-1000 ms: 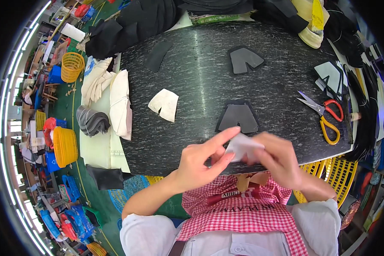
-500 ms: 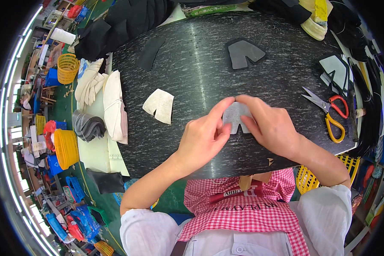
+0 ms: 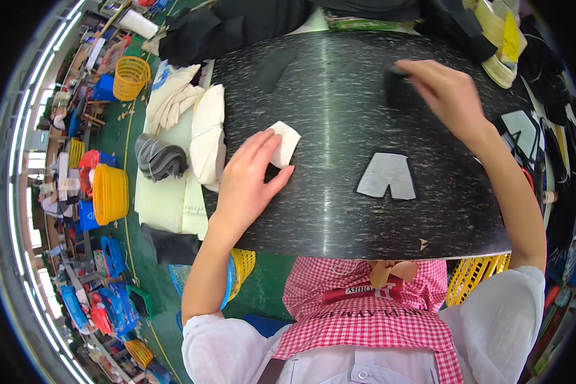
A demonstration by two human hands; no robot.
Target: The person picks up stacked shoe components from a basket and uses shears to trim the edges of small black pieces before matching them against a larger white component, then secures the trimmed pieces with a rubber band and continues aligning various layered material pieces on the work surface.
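My left hand (image 3: 246, 176) lies over a small white notched piece (image 3: 286, 145) on the dark tabletop, its fingertips on the piece and its thumb spread away. Farther off at the right, my right hand (image 3: 448, 96) pinches the edge of a dark cut piece (image 3: 398, 89); this piece is blurred and partly behind the fingers. Between the hands and nearer to me lies a light grey notched piece (image 3: 388, 174) with a thin black border, its notch toward me.
Cream stacks of cut pieces (image 3: 208, 134) and a grey roll (image 3: 161, 158) lie left of the board (image 3: 345, 237). Black sheets (image 3: 236, 29) line the far edge. Bordered pieces (image 3: 521, 131) sit at the right, and my right forearm mostly hides the scissors there.
My hands have parted from the grey piece, leaving it on the board. The left has gone to the white piece, the right to the far dark piece. The view has shifted too.
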